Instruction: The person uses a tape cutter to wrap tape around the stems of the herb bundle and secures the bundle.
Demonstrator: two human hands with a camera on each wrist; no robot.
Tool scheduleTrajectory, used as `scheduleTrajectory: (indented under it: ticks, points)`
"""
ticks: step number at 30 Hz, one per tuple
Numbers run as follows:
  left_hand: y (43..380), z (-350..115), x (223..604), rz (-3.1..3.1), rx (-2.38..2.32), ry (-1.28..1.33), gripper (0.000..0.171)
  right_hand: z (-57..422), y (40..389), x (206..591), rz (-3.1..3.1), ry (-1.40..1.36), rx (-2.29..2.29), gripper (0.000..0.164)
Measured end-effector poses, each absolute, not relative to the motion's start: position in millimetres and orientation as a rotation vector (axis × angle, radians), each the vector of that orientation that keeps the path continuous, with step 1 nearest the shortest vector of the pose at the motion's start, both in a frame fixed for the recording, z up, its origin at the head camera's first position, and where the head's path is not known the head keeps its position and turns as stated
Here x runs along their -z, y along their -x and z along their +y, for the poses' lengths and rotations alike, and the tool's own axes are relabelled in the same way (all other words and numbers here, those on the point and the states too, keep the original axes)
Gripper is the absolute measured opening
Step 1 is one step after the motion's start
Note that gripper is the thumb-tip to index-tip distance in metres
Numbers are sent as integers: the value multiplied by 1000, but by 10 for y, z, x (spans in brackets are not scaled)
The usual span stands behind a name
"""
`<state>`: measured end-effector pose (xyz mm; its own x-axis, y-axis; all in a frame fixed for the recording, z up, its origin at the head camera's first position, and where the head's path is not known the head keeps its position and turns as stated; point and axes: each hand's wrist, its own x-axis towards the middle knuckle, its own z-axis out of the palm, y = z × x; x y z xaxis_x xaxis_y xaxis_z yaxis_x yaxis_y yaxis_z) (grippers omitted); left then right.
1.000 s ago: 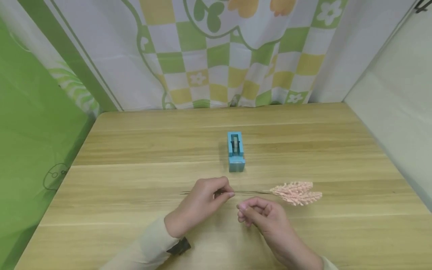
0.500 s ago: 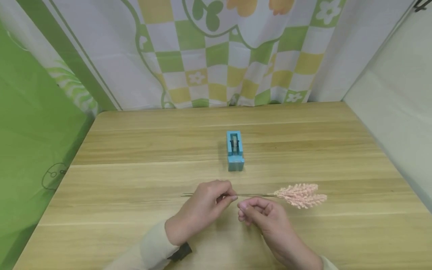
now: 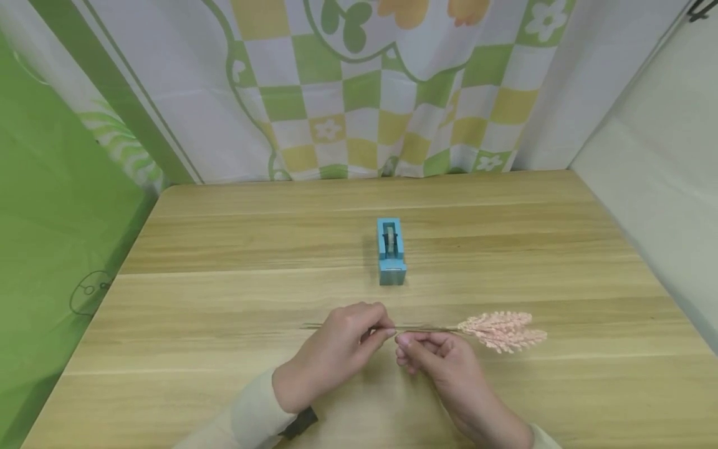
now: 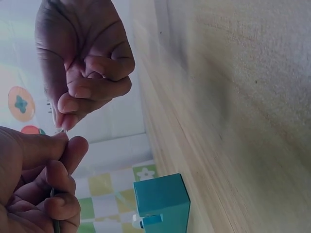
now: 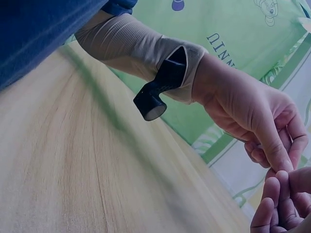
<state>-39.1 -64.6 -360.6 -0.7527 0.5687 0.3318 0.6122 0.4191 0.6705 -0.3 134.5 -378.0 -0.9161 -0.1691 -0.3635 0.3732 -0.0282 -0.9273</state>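
Two or so pink artificial flower sprays (image 3: 502,330) lie at right in the head view, with thin stems (image 3: 429,328) running left. My left hand (image 3: 342,340) grips those stems in its curled fingers, and their ends show past the hand. Just below the stems, my right hand (image 3: 449,368) holds thumb and forefinger pinched together, tips almost meeting the left thumb. A tiny pale strip, apparently clear tape (image 4: 63,130), shows between the two hands' fingertips in the left wrist view; most of it is hidden. Beyond the hands stands a blue tape dispenser (image 3: 391,252) with a roll inside.
The wooden table (image 3: 252,243) carries the dispenser and reaches back to a checked curtain (image 3: 359,93). A green cloth (image 3: 62,218) hangs at left, a pale wall (image 3: 662,156) at right. A black camera mount (image 5: 165,87) sits on the left wrist.
My left hand has shifted slightly right and toward me, carrying the flower sprays along. The stems now lie closer to the right hand's fingertips, which have barely moved.
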Motion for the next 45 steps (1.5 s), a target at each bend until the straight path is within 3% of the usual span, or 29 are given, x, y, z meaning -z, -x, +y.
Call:
scheduleTrajectory:
  ticks: [9, 20, 30, 35, 45]
  points:
    - [411, -635, 3636, -2567, 1280, 1158, 11, 1336, 12, 3825, 1888, -248, 2052, 23]
    - [417, -623, 3640, -2568, 1298, 1152, 9, 1310, 11, 3868, 1889, -319, 2129, 22]
    - [424, -617, 3622, -2589, 1291, 1143, 7, 1328, 16, 3874, 1850, -288, 2118, 36]
    - [423, -625, 3613, -2606, 1306, 1144, 9, 1397, 30, 3902, 1868, -88, 1954, 43]
    - [419, -634, 3621, -2581, 1314, 1130, 10, 1500, 21, 3738, 2318, 694, 1425, 20]
